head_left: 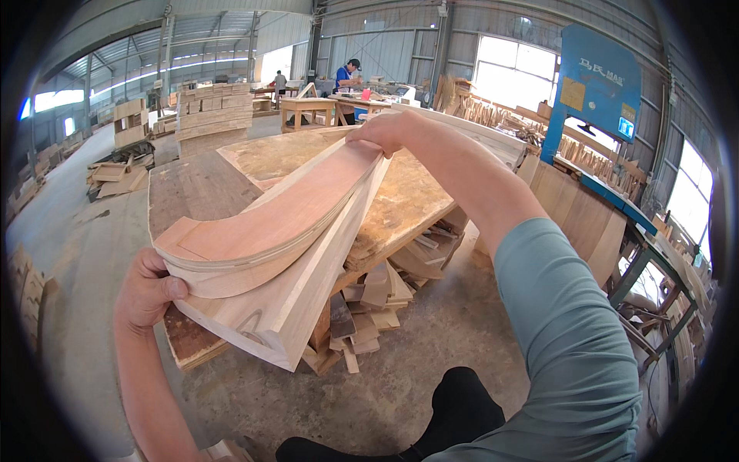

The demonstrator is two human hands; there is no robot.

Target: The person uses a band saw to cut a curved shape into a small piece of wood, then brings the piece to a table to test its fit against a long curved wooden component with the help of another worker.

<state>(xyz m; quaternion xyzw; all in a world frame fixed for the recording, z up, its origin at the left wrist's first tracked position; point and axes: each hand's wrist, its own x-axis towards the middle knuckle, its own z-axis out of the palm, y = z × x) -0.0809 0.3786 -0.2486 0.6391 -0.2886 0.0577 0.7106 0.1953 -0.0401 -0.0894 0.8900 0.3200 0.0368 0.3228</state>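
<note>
So left hand (pixel 146 291) clamps near end of curved template (pixel 269 223) against thick timber block (pixel 292 296); right hand (pixel 379 131) presses far end, keeping edges aligned.

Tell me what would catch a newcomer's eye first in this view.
First, the curved wooden template lying on a thick pale plank at centre, with the left hand at the near end and the right hand at the far end. Then the scrap offcuts heaped below, and the blue bandsaw at upper right.
</note>
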